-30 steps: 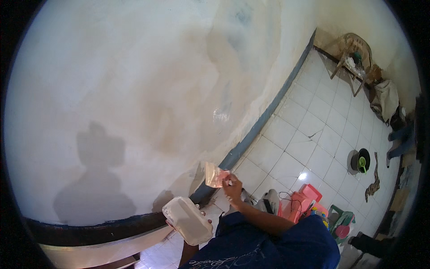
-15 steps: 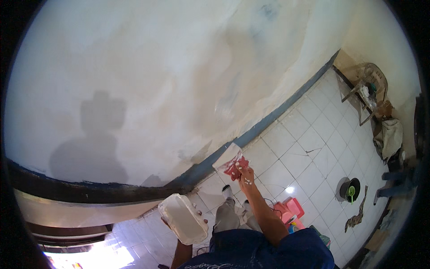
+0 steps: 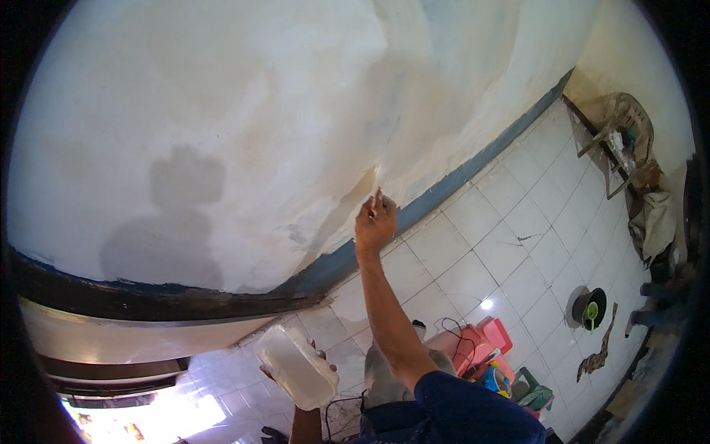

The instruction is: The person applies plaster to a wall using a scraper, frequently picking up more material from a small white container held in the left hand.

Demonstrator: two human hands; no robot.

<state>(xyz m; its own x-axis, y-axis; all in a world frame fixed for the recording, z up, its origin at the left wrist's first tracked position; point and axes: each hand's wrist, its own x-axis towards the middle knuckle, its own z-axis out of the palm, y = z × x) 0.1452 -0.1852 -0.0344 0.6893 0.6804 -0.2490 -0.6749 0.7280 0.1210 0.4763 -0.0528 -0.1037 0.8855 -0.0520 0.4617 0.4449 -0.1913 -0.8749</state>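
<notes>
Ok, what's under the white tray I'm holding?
Your left hand is under the white tray, fingertips showing at its sides, forearm below. The palm is covered, so I can't see it.

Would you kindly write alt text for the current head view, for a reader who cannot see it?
A person's right hand holds a thin scraper, seen nearly edge-on, at a patchy pale wall; the left hand holds a white tray. On the tiled floor at right are pink plastic items, a dark bowl with a green scoop, and a chair.
</notes>
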